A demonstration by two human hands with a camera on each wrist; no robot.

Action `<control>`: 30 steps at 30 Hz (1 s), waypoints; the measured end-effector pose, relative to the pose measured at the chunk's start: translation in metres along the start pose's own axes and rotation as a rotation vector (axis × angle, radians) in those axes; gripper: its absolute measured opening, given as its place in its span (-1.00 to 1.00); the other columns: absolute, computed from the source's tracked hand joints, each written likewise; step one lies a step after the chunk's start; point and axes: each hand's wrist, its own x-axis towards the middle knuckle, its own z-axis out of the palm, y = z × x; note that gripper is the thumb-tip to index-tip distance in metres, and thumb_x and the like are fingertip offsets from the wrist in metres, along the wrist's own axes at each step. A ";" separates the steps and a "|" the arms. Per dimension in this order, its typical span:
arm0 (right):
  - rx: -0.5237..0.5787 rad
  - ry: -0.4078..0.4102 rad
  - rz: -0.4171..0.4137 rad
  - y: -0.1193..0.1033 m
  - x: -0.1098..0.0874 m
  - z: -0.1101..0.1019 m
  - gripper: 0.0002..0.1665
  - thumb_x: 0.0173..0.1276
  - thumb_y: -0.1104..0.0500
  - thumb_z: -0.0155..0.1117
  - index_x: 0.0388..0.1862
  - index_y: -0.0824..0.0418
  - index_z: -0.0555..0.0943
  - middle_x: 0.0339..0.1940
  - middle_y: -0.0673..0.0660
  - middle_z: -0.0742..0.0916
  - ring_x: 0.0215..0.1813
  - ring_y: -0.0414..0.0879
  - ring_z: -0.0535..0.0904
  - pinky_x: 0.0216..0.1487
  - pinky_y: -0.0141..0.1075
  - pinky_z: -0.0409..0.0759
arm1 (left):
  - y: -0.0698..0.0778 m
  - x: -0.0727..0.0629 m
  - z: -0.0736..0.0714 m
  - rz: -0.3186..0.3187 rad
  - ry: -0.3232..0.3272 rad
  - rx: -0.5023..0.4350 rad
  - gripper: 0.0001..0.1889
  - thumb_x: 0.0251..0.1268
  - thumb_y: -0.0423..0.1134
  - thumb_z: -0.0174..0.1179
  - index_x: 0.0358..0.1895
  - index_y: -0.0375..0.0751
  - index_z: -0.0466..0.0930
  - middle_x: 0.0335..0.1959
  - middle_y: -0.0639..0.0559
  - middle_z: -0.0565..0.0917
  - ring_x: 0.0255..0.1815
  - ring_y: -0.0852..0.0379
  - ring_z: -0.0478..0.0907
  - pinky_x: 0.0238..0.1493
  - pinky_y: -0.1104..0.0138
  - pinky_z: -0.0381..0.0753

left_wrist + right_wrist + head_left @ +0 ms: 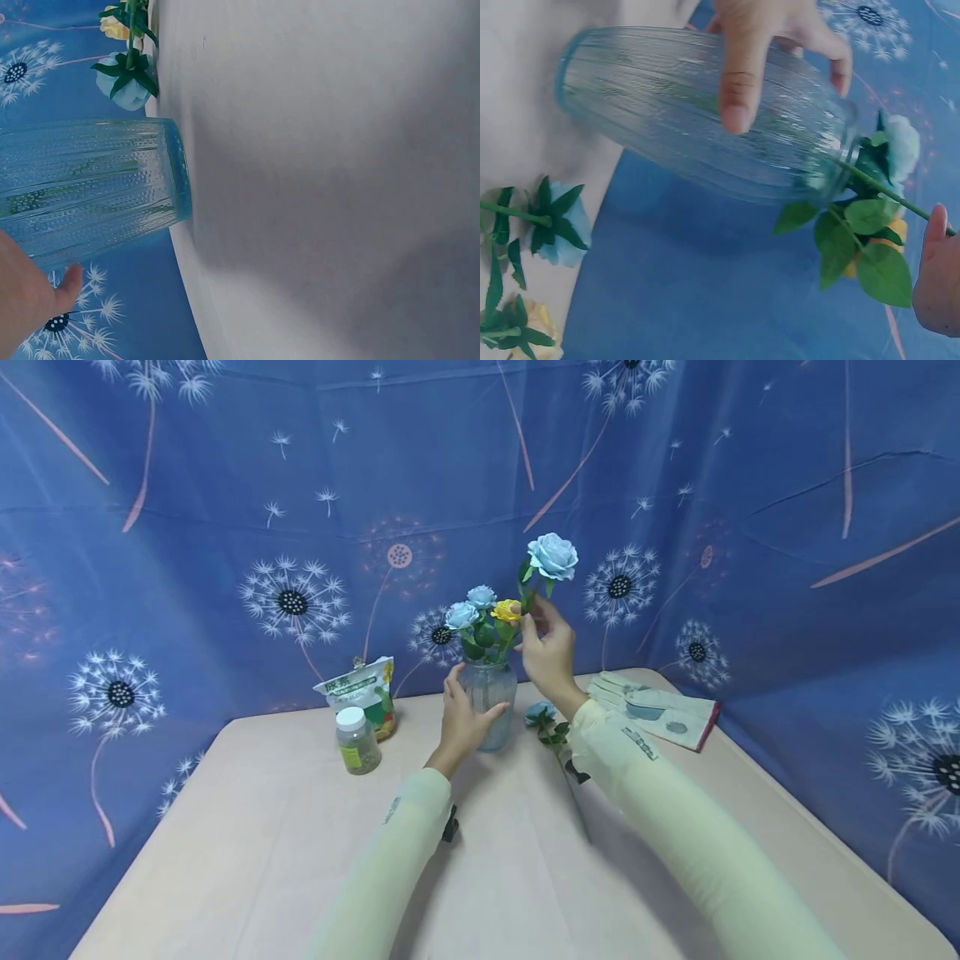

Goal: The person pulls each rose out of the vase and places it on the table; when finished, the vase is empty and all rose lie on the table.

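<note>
A ribbed clear blue glass vase (491, 693) stands on the table with two light blue roses (462, 615) and a yellow rose (506, 611) in it. My left hand (462, 720) holds the vase's side, the thumb lying across the glass in the right wrist view. Above the vase's mouth, my right hand (550, 652) pinches the green stem (892, 196) of another blue rose (553, 557); the stem's lower part enters the mouth. On the table right of the vase lies a blue rose (540, 713), with a yellow rose (540, 326) beside it in the right wrist view.
Left of the vase are a white-capped jar (358, 742) and a green and white printed pouch (363, 693) behind it. A pair of work gloves (660, 710) lies at the back right. A blue dandelion-print curtain (480, 468) hangs behind the pale table (247, 843).
</note>
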 end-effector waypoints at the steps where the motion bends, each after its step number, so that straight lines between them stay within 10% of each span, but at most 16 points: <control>1: 0.015 -0.007 -0.006 -0.006 0.000 -0.001 -0.58 0.54 0.36 0.02 0.34 0.32 0.48 0.01 0.44 0.68 -0.08 0.36 0.63 -0.39 -0.39 0.65 | 0.000 0.000 -0.001 -0.007 0.004 0.001 0.11 0.06 0.14 0.47 0.53 0.01 -0.14 0.46 -0.21 0.15 0.37 -0.29 0.32 0.25 -0.10 0.45; 7: 0.067 0.039 -0.058 -0.042 0.001 -0.009 -0.59 0.52 0.43 0.01 0.30 0.49 0.43 -0.05 0.51 0.68 -0.09 0.26 0.64 -0.38 -0.43 0.61 | 0.001 -0.002 0.000 -0.013 -0.009 -0.018 0.11 0.06 0.12 0.48 0.54 -0.02 -0.13 0.45 -0.22 0.16 0.38 -0.29 0.31 0.28 -0.10 0.42; 17: 0.156 0.163 -0.117 -0.037 0.017 -0.022 -0.78 0.54 0.32 0.05 0.05 0.47 0.43 -0.14 0.40 0.75 -0.27 -0.15 0.71 -0.47 -0.37 0.62 | 0.001 -0.003 -0.003 -0.028 -0.002 -0.017 0.11 0.07 0.13 0.46 0.54 0.03 -0.15 0.47 -0.18 0.14 0.38 -0.26 0.30 0.30 -0.08 0.41; 30: 0.245 0.072 0.133 -0.050 0.007 -0.041 -0.74 0.49 0.35 0.11 0.10 0.34 0.38 -0.16 0.36 0.75 -0.30 -0.08 0.76 -0.31 -0.29 0.71 | 0.002 0.000 -0.002 -0.020 -0.022 -0.026 0.12 0.08 0.12 0.46 0.55 0.06 -0.19 0.49 -0.18 0.11 0.43 -0.24 0.25 0.33 -0.08 0.37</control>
